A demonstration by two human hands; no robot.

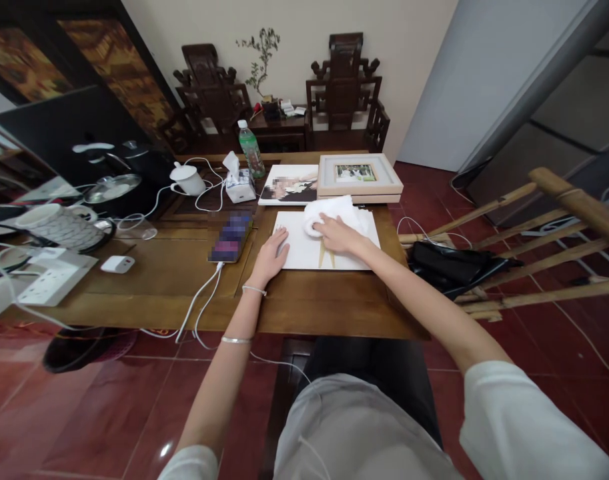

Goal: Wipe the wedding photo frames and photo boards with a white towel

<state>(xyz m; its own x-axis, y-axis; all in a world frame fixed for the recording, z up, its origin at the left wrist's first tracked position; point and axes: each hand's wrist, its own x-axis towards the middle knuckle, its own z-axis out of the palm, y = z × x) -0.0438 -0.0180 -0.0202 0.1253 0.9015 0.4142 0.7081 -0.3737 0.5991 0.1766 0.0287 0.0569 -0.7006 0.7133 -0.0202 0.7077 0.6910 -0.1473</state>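
Note:
A flat white panel [298, 253] with a tan pattern on it lies on the wooden table. My left hand [270, 258] rests at its left edge, fingers stretched out and thumb apart. Bunched in my right hand [337, 235] is a white cloth [347, 212], pressed onto the panel's upper right part. The fingers curl into the cloth, so their tips are partly hidden. Just behind the panel are a photo print [289, 185] and a light wooden picture frame [325, 175] holding a small photo.
Left of my hand lies a phone [230, 237] with a charging cable. Farther left stand a tissue box [241, 187], a green-labelled bottle [251, 150], a lidded white cup [188, 179], a kettle and a power strip [57, 277]. A bamboo chair [514, 193] is on the right.

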